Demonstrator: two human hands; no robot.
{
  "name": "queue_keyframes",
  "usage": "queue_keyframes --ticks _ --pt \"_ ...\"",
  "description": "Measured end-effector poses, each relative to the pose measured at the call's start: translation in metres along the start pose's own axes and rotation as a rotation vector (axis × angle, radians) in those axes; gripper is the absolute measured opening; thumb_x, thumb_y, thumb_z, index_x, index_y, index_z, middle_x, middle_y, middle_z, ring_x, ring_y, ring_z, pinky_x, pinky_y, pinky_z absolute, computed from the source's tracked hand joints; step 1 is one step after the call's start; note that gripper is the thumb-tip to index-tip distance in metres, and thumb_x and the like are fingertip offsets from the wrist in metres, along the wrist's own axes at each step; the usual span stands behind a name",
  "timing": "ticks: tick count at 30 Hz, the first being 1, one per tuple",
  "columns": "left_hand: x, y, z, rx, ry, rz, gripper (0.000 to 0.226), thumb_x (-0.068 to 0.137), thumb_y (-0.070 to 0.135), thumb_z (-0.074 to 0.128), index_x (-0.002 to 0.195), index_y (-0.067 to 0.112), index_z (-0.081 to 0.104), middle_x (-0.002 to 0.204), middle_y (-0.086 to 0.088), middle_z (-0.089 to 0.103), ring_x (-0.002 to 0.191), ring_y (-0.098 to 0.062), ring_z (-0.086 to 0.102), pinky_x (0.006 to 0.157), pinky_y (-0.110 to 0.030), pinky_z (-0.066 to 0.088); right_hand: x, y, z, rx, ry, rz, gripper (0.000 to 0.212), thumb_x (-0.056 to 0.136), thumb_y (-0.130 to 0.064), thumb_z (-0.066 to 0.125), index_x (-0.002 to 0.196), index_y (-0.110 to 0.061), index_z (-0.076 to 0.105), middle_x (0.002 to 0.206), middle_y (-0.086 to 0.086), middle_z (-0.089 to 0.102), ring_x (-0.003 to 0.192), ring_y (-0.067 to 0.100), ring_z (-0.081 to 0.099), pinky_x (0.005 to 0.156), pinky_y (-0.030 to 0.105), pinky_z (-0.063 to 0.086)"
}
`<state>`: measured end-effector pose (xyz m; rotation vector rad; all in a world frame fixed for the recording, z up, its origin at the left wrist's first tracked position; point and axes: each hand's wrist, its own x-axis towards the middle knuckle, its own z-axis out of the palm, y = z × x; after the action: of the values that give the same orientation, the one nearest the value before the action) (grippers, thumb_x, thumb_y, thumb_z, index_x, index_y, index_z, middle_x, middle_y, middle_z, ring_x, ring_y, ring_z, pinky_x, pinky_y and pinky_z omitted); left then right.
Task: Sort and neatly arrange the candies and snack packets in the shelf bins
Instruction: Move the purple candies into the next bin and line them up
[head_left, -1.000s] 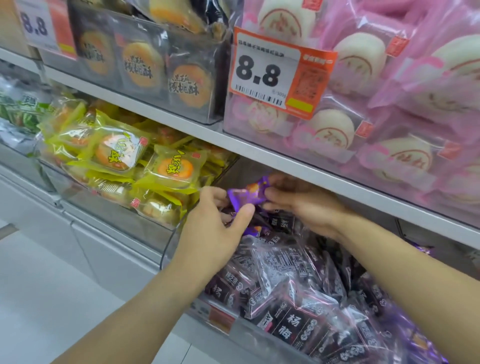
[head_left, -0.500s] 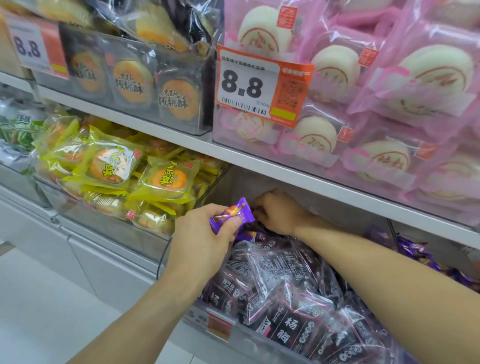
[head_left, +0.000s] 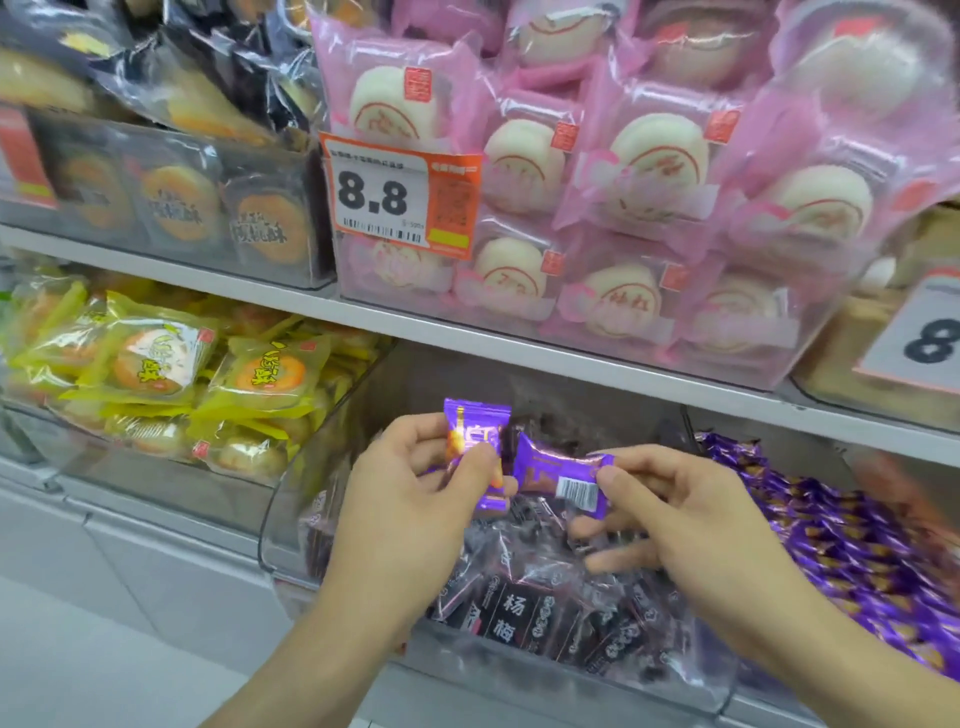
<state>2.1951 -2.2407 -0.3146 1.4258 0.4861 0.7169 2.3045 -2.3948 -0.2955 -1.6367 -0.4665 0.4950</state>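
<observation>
The likeliest slip was a dropped candy: each purple packet was held only by a light pinch at its slick foil, and if either grip loosened over the clear bin (head_left: 291, 499) of dark plum packets (head_left: 511, 610), the stray would fall back among the wrong stock and have to be found again. A second risk was a misplacement, since the matching purple candies (head_left: 841, 540) lay in the neighbouring bin to the right, and a hasty toss could land short on the divider or spill over the front lip. The left hand (head_left: 415, 499) was raised over the dark-packet bin, thumb and forefinger pinching one purple candy (head_left: 475, 441) held upright, its other fingers curled beneath. The right hand (head_left: 691, 514) sat just beside it, thumb and forefinger pinching a second purple candy (head_left: 563, 475) by its end, barcode side showing, the lower fingers loosely spread above the dark packets. The two candies nearly touched.
</observation>
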Motion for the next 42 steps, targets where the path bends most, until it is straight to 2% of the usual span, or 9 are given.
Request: queue_keyframes --ticks 3,7,12,16,21,26,33,38,42 --pt "-0.01 -0.002 0.019 0.019 -0.146 -0.097 0.012 0.092 0.008 0.063 0.104 0.011 0.067 0.088 -0.006 0.077 0.082 -0.023 0.075 0.083 -0.045 0.059 -0.024 0.009 -0.024 0.035 0.079 -0.162 0.013 0.089 -0.008 0.065 0.09 -0.012 0.077 0.092 0.013 0.074 0.077 0.029 0.074 0.054 0.033 0.061" --pt "-0.023 -0.008 0.054 -0.016 -0.24 -0.163 0.01 0.093 0.009 0.063 0.101 0.009 0.068 0.089 -0.01 0.076 0.08 -0.024 0.074 0.081 -0.044 0.06 -0.044 0.031 -0.049 -0.266 0.269 -0.64 0.016 0.086 -0.013 0.073 0.088 -0.027 0.081 0.098 -0.005 0.071 0.091 0.014 0.069 0.073 0.016 0.054" --pt "-0.033 -0.007 0.096 -0.187 -0.302 -0.186 0.023 0.086 0.015 0.066 0.105 0.002 0.066 0.091 -0.016 0.076 0.079 -0.028 0.073 0.068 -0.032 0.06 -0.058 0.045 -0.075 -0.474 0.369 -0.919 0.016 0.089 -0.029 0.067 0.1 -0.02 0.075 0.107 0.004 0.067 0.095 0.007 0.067 0.081 0.013 0.049" --pt "-0.03 -0.011 0.113 -0.224 -0.324 -0.163 0.044 0.069 0.012 0.073 0.11 0.0 0.064 0.096 -0.02 0.075 0.081 -0.03 0.073 0.068 -0.034 0.06 -0.06 0.055 -0.095 -0.404 0.296 -0.805 0.023 0.078 -0.021 0.074 0.1 -0.023 0.077 0.12 0.001 0.066 0.102 0.018 0.07 0.08 0.025 0.056" --pt "-0.027 -0.015 0.128 -0.209 -0.361 -0.129 0.04 0.072 0.009 0.082 0.107 0.002 0.065 0.095 -0.019 0.075 0.08 -0.03 0.073 0.068 -0.036 0.06 -0.064 0.051 -0.107 -0.028 0.221 -0.393 0.04 0.059 -0.055 0.087 0.085 -0.034 0.064 0.111 -0.001 0.073 0.079 0.02 0.075 0.066 0.03 0.061" --pt "-0.03 -0.014 0.141 -0.217 -0.404 -0.152 0.038 0.069 0.012 0.07 0.105 0.003 0.066 0.092 -0.019 0.075 0.075 -0.026 0.073 0.068 -0.035 0.061 -0.059 0.04 -0.124 0.328 0.106 -0.079 0.053 0.057 -0.011 0.087 0.104 -0.008 0.063 0.076 0.022 0.069 0.057 0.035 0.067 0.051 0.032 0.055" --pt "-0.028 -0.015 0.145 -0.306 -0.363 -0.32 0.022 0.086 0.013 0.056 0.092 0.0 0.072 0.092 -0.022 0.075 0.083 -0.035 0.074 0.074 -0.043 0.062 -0.055 0.04 -0.135 0.576 0.032 0.062 0.084 0.033 -0.014 0.1 0.11 0.001 0.067 0.091 0.028 0.067 0.069 0.037 0.069 0.058 0.037 0.059" --pt "-0.031 -0.017 0.146 -0.228 -0.372 -0.205 0.026 0.083 0.022 0.061 0.1 0.009 0.075 0.097 -0.015 0.076 0.085 -0.024 0.073 0.081 -0.035 0.06 -0.058 0.041 -0.125 0.499 -0.028 0.048 0.06 0.047 -0.017 0.096 0.1 -0.005 0.072 0.088 0.025 0.068 0.067 0.035 0.07 0.051 0.036 0.057" --pt "-0.036 -0.016 0.153 -0.208 -0.43 -0.193 0.017 0.082 0.026 0.069 0.096 0.021 0.078 0.094 -0.012 0.077 0.086 -0.024 0.073 0.08 -0.034 0.06 -0.056 0.044 -0.118 0.385 0.004 -0.022 0.064 0.038 -0.036 0.101 0.091 -0.013 0.073 0.083 0.023 0.071 0.062 0.027 0.066 0.049 0.031 0.053"
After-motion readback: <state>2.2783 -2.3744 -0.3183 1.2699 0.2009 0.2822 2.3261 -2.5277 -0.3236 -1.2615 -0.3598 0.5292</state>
